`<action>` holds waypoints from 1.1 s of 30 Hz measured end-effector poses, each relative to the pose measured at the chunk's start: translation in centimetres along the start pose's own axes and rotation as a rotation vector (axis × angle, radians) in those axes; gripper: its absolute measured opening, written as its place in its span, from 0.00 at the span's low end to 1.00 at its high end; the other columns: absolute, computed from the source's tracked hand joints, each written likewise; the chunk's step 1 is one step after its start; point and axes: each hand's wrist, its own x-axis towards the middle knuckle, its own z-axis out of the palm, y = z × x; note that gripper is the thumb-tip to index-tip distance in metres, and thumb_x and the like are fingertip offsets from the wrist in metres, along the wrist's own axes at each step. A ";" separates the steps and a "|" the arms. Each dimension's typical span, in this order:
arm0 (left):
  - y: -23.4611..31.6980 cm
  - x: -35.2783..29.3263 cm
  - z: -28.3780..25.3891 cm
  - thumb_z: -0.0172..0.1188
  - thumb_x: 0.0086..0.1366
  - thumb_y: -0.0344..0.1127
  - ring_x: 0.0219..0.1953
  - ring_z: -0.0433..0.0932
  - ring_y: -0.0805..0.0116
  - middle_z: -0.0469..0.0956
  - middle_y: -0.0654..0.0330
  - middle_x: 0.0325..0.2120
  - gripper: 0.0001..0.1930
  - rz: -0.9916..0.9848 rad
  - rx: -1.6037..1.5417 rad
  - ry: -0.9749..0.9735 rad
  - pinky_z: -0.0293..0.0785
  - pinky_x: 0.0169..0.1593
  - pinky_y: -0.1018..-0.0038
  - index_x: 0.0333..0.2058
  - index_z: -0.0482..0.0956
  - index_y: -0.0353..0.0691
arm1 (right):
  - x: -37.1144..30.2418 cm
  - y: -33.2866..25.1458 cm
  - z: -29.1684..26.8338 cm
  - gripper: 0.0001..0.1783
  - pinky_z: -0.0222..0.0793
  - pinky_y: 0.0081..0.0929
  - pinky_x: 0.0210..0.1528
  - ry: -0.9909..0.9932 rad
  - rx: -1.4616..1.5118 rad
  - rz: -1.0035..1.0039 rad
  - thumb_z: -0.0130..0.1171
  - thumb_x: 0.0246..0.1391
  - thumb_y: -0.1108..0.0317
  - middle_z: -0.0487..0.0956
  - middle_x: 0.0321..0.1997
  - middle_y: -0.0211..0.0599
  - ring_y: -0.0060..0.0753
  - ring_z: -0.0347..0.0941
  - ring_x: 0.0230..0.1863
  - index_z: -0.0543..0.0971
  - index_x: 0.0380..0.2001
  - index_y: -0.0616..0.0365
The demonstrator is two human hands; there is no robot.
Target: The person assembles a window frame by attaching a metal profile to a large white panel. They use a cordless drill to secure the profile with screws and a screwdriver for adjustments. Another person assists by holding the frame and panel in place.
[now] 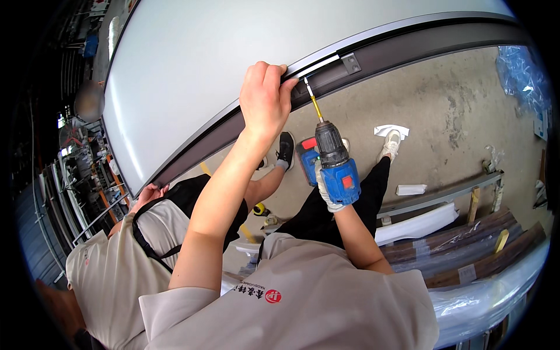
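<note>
In my gloved right hand (328, 188) is a blue and black cordless drill (340, 182), held with its chuck toward the panel. A long bit with a yellow shaft (316, 108) sticks out of it, and its tip is at the dark channel in the frame. My bare left hand (264, 100) is closed at the edge of the large white panel (198, 64), thumb and finger beside the bit's tip. What they pinch is hidden. To their right, a small metal plate with holes (350, 63) sits in the dark frame (408, 51).
A co-worker's hand (151, 192) touches the panel's near left corner. Below the frame are a second tool with a red and blue body (307, 157) and a yellow tape measure (259, 209). Wrapped brown profiles (461, 242) lie on a rack at right; blue plastic film (522, 79) lies beyond.
</note>
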 end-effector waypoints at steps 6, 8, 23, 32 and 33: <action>-0.2 0.0 0.1 0.65 0.48 0.29 0.29 0.69 0.57 0.69 0.57 0.24 0.11 -0.009 -0.012 -0.013 0.67 0.32 0.66 0.30 0.74 0.35 | -0.2 -1.3 1.7 0.16 0.69 0.32 0.33 -0.113 0.346 -0.093 0.54 0.48 0.57 0.75 0.32 0.40 0.40 0.73 0.31 0.72 0.37 0.55; -0.3 0.1 0.1 0.65 0.48 0.29 0.29 0.69 0.57 0.69 0.57 0.24 0.11 0.017 -0.015 0.005 0.67 0.32 0.66 0.31 0.74 0.35 | -1.0 -1.2 5.6 0.07 0.69 0.28 0.33 0.058 0.182 -0.279 0.57 0.51 0.65 0.77 0.30 0.35 0.35 0.73 0.30 0.76 0.33 0.54; -0.3 0.0 0.1 0.65 0.46 0.28 0.29 0.69 0.58 0.68 0.57 0.24 0.12 0.004 -0.016 0.001 0.67 0.31 0.67 0.30 0.74 0.36 | -0.7 3.2 1.9 0.16 0.69 0.24 0.40 0.141 -0.859 -0.597 0.58 0.51 0.69 0.74 0.32 0.32 0.25 0.71 0.33 0.71 0.44 0.60; -0.2 0.2 0.1 0.66 0.47 0.28 0.28 0.69 0.58 0.69 0.56 0.24 0.11 -0.022 -0.020 -0.001 0.67 0.32 0.68 0.29 0.75 0.34 | 0.4 3.0 0.2 0.18 0.67 0.24 0.43 0.116 -1.030 -0.583 0.55 0.52 0.67 0.75 0.38 0.35 0.27 0.72 0.38 0.71 0.46 0.61; -0.1 0.2 0.2 0.66 0.47 0.28 0.28 0.69 0.58 0.69 0.57 0.24 0.11 -0.020 -0.020 0.000 0.67 0.32 0.68 0.29 0.75 0.34 | 0.7 3.1 0.1 0.18 0.67 0.23 0.40 0.155 -1.068 -0.642 0.56 0.52 0.66 0.75 0.36 0.34 0.25 0.71 0.35 0.72 0.45 0.61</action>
